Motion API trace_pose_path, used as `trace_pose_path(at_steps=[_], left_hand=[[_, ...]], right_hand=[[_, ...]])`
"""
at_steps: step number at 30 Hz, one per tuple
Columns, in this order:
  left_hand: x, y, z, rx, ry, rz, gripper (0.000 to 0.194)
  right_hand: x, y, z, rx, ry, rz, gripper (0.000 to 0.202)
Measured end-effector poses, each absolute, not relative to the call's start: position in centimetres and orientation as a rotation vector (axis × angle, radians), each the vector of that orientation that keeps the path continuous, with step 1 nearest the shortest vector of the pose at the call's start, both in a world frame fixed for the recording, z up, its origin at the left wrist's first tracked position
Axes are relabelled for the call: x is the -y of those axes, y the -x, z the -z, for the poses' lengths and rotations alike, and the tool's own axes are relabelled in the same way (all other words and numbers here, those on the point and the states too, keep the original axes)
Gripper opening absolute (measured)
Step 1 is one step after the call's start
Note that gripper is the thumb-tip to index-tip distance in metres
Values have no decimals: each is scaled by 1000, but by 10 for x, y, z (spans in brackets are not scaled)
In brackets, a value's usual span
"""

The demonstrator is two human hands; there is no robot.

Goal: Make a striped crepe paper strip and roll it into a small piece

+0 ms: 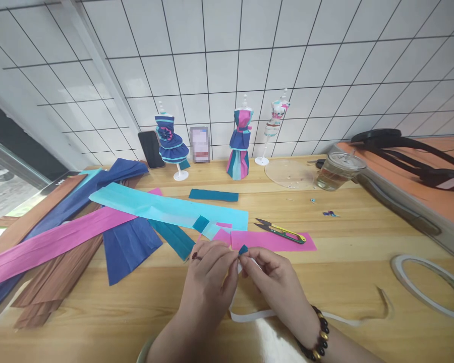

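My left hand (211, 269) and my right hand (274, 277) meet near the table's front middle, fingertips pinched together around a small teal crepe paper piece (243, 249). A narrow white tape strip (253, 316) comes from between the fingers, loops below them and trails right across the wood. Just beyond the fingertips lie a pink paper strip (257, 240) and small pale blue and teal pieces. Yellow-handled thread snips (282, 232) rest on the pink strip. How the fingers share the teal piece is partly hidden.
Long crepe strips, including light blue (166, 206) and brown (66, 277), pile up at left. Behind stand dressed mini mannequins (244, 136), phones (200, 146) and a glass of liquid (338, 171). A tape roll (399, 269) lies right, near an orange surface (412, 166).
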State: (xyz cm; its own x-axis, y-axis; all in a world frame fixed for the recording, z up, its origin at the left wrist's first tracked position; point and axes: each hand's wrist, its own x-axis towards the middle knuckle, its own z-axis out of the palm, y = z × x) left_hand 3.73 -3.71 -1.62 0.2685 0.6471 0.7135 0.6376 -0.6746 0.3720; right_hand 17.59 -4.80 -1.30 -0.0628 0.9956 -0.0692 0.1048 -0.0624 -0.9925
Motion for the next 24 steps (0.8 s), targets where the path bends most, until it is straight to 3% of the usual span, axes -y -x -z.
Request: trace_pose_path(at_steps=[24], left_hand=[[33, -33, 13, -1293, -2731, -1282, 17]], right_hand=[[52, -176, 12, 1507, 1333, -1106, 29]])
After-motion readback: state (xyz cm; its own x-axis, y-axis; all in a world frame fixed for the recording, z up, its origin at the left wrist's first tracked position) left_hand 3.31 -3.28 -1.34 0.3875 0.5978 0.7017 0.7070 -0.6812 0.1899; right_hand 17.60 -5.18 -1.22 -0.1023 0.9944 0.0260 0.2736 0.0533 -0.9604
